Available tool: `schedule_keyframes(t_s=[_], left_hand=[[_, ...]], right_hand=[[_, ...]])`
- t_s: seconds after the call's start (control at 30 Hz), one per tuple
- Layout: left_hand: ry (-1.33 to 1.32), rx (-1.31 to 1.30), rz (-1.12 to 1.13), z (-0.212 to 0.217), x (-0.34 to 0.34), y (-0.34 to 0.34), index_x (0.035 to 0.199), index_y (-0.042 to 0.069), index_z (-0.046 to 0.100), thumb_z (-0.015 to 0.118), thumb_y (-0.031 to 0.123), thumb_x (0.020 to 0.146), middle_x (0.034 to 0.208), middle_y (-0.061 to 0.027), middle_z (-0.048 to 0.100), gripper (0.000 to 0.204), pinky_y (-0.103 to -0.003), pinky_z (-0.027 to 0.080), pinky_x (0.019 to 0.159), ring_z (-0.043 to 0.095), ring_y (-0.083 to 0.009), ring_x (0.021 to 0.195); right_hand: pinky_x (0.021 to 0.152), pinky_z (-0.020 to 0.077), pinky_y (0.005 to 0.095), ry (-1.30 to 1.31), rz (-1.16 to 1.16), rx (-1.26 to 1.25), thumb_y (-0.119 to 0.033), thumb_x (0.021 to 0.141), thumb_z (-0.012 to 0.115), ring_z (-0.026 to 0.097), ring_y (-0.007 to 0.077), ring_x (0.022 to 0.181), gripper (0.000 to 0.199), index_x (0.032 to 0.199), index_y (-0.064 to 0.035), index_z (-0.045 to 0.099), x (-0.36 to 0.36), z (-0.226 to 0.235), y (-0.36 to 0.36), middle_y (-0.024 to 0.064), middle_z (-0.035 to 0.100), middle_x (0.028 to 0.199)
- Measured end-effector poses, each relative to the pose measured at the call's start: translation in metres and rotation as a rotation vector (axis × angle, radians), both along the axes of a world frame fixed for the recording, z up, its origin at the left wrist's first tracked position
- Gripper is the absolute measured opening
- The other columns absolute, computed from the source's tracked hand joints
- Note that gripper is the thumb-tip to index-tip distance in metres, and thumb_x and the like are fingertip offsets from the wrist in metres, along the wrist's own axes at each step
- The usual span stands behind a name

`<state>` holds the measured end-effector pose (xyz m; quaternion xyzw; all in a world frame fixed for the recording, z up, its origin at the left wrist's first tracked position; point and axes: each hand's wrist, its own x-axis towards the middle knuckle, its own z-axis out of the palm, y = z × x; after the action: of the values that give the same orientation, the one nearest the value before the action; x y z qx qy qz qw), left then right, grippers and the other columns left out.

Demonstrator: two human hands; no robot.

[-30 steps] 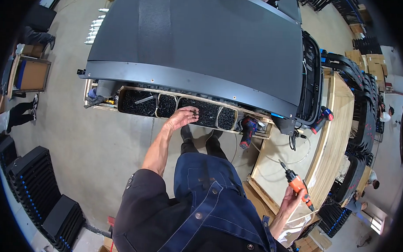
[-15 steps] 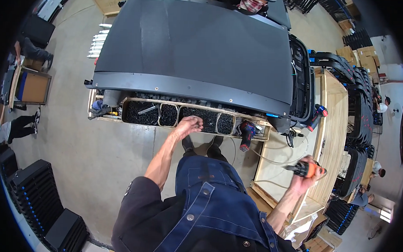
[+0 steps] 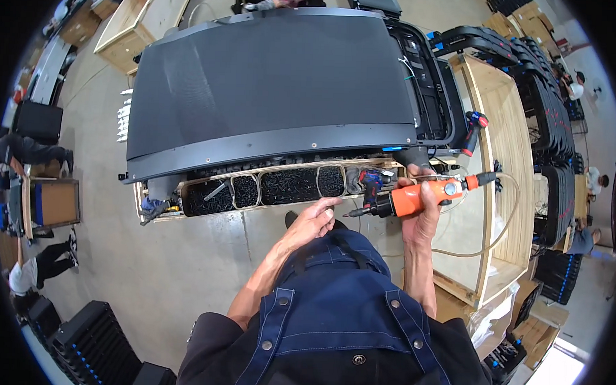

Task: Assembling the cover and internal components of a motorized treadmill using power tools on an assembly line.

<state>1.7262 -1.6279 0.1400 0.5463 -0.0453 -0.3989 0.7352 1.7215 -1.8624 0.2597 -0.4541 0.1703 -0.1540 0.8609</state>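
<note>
My right hand is wrapped round an orange and black air screwdriver, its bit pointing left toward my other hand. A pale hose runs from its far end and loops down to the right. Close to the bit tip is my left hand, its fingers drawn together; anything small between them is too fine to make out. Just beyond both hands lies a narrow wooden tray with compartments of black screws. Above it spans a large dark grey panel with a row of screw points along its near edge.
A cordless drill rests at the tray's right end, and another cordless drill hangs by the wooden crate on the right. Across the panel, a gloved co-worker stands. Stacked black frames line the right side.
My left hand has left the screw compartments and come back toward my body. The right hand has brought the screwdriver up and left, close to it. My view has shifted.
</note>
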Motion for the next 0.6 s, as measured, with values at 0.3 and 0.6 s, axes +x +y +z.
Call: schedule_keyframes(t_s=[0.3, 0.6], left_hand=[[0.279, -0.187, 0.098, 0.028, 0.023, -0.053, 0.119, 0.000, 0.062, 0.067, 0.027, 0.099, 0.098, -0.0092, 0.068, 0.035, -0.027, 0.054, 0.070, 0.065, -0.0139, 0.079], [0.349, -0.138, 0.234, 0.038, 0.049, -0.117, 0.120, 0.000, 0.060, 0.060, 0.025, 0.103, 0.105, -0.0124, 0.068, 0.030, -0.031, 0.060, 0.080, 0.072, -0.0227, 0.095]], right_hand=[[0.091, 0.0569, 0.0441, -0.017, -0.060, 0.065, -0.021, 0.091, 0.072, 0.068, 0.0246, 0.094, 0.049, 0.129, -0.0028, 0.049, 0.019, -0.008, -0.055, 0.0172, 0.063, 0.119], [0.090, 0.0581, 0.0443, -0.037, -0.052, 0.133, -0.015, 0.092, 0.068, 0.069, 0.0256, 0.093, 0.045, 0.130, -0.0013, 0.048, 0.048, -0.011, -0.116, 0.0185, 0.063, 0.118]])
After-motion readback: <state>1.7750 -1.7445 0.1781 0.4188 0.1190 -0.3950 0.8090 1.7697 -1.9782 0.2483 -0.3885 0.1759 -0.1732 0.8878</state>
